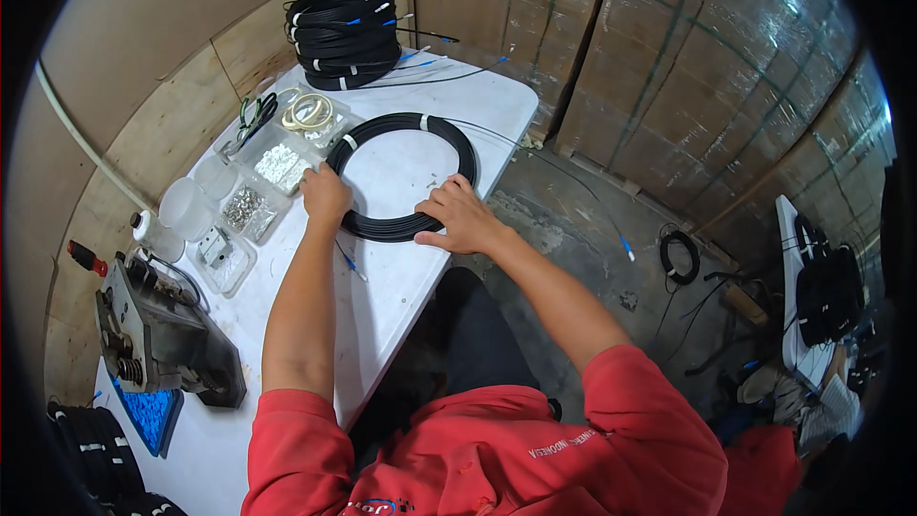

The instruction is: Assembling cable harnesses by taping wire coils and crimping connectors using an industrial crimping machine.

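A round coil of black cable [394, 122], bound with white ties, lies on the white table in front of me. My right hand [460, 218] grips its near right side, fingers curled over the windings and thumb at the outer edge. At the coil's left side my left hand [327, 197] is closed round the ring, its fingertips partly hidden beside the tray of white clips [281, 166]. A cable end with a blue connector [351, 264] pokes out below the coil. Another end runs off the table's right edge to a blue-and-white connector [627, 247].
Stacked black coils [342, 38] stand at the back. Along the left are a tray of metal parts [246, 210], a plastic cup [187, 208], a metal bench machine [158, 325] and a blue bin [153, 418]. Another coil [679, 258] rests on the floor near wrapped boxes [707, 86].
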